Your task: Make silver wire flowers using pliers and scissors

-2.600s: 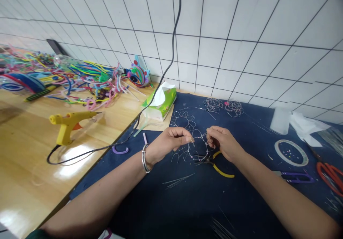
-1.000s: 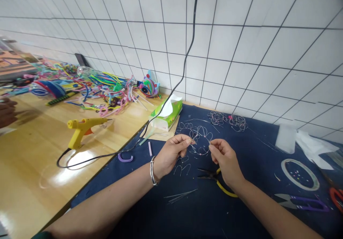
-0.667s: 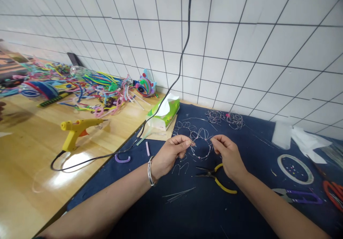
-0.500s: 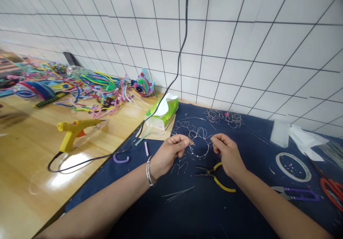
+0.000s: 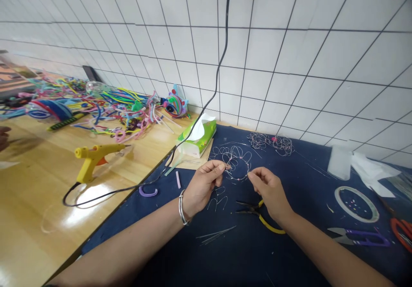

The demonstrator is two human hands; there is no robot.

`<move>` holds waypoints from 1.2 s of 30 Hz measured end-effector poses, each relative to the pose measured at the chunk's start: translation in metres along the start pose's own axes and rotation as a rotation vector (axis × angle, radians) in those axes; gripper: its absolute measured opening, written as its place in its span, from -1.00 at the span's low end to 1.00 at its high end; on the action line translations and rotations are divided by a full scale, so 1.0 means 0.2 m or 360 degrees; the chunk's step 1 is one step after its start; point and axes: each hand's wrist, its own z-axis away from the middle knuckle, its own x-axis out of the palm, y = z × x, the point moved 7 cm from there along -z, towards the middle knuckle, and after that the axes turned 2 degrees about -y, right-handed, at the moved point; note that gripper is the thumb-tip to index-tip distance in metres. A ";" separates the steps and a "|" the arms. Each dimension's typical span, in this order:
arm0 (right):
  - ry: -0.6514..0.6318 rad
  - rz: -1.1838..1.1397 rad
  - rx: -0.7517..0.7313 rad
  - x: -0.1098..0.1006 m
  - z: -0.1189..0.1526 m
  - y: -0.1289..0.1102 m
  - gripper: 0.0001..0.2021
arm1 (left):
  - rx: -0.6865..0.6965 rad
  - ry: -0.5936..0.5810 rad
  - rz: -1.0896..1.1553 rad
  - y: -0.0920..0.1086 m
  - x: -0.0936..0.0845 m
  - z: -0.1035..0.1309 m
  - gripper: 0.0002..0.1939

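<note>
A thin wire ring [image 5: 238,179] with small pinkish beads and looped petals hangs between my hands above the dark blue cloth. My left hand [image 5: 206,184] wears a silver bangle and pinches the ring's left side. At its right edge, my right hand [image 5: 265,186] has thumb and forefinger pressed together on the wire. Pliers with yellow handles [image 5: 270,225] lie just below my right hand, partly covered by it. Bent wire pieces [image 5: 218,201] and several straight wires [image 5: 216,235] rest on the cloth below my left hand.
A green tissue pack [image 5: 198,136], yellow glue gun [image 5: 93,160] and colourful pipe cleaners [image 5: 128,106] lie left. Wire coils [image 5: 283,145] sit behind. Purple snips [image 5: 363,236], a white ring of tape [image 5: 357,204] and red-handled scissors [image 5: 402,234] lie right. Another person's hand [image 5: 4,137] shows far left.
My right hand has moved slightly left and down onto the ring's edge. The wire ring has tilted and shifted a little. More of another person's hand shows at the far left.
</note>
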 end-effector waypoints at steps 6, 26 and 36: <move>0.0054 -0.0087 0.0074 0.02 0.01 0.04 -0.74 | -0.0036 -0.0007 0.0094 -0.05 0.04 0.03 -0.81; 0.0109 0.0148 -0.0023 -0.02 0.00 0.01 -0.78 | -0.0137 -0.0144 0.0237 -0.12 0.10 0.07 -0.84; 0.0267 0.0720 -0.0310 -0.09 -0.02 -0.08 -0.79 | 0.0001 0.0123 -0.0015 -0.07 0.03 0.07 -0.84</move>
